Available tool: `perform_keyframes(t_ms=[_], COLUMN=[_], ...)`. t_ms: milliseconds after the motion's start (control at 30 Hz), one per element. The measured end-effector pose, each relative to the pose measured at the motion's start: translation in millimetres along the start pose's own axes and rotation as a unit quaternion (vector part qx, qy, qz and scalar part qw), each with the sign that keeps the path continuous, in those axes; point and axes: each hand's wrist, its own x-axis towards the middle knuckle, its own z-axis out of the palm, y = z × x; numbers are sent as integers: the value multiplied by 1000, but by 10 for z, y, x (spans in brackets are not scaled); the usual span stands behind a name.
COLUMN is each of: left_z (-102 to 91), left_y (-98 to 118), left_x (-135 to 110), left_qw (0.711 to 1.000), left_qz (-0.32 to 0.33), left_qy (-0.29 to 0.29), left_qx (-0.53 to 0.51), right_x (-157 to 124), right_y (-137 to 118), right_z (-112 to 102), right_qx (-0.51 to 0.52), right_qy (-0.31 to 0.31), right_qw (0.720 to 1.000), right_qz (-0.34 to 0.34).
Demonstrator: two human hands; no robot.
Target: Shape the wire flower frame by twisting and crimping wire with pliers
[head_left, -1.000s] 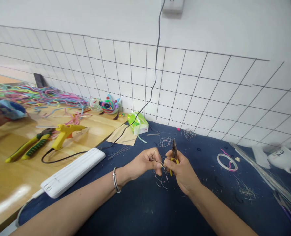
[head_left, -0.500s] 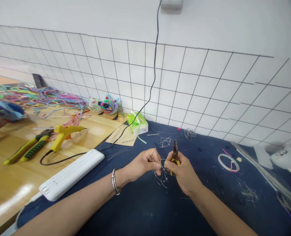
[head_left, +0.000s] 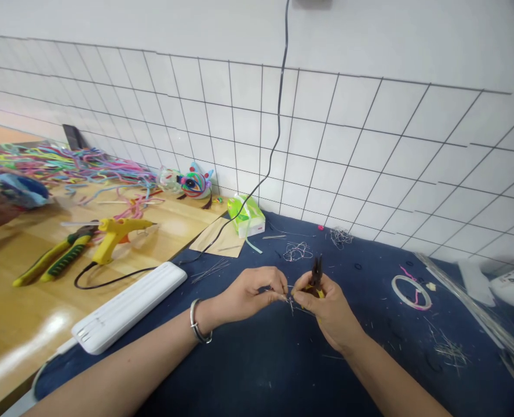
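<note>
Holding fine wire [head_left: 291, 306] in the left hand [head_left: 248, 294] and pliers [head_left: 316, 274] in the right hand [head_left: 328, 307].
The left thumb and fingertips pinch the wire, located between both hands above the dark blue work surface [head_left: 248, 373]. The right fingers curl around the pliers, jaws directed toward the wall [head_left: 234, 87]; whether thumb and forefinger also grip the wire cannot be told. A loose wire tangle [head_left: 298, 251] lies beyond.

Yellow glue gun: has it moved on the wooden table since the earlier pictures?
No. The yellow glue gun shows no visible shift any way: against the wooden table, its place and direction look the same.
</note>
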Motion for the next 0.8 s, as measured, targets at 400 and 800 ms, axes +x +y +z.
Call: perform_keyframes(t_ms=[400, 800], left_z=[-35, 46], left_y=[61, 38], left_x=[-10, -12], left_qw=[990, 994], left_qz=[97, -58], left_qy=[-29, 61], left_qx=[103, -67], right_x=[-8, -4], right_y=[11, -37], right_z=[6, -1], right_qx=[29, -73], right_qy=[-7, -10], right_qw=[1000, 997], right_qz=[2, 17])
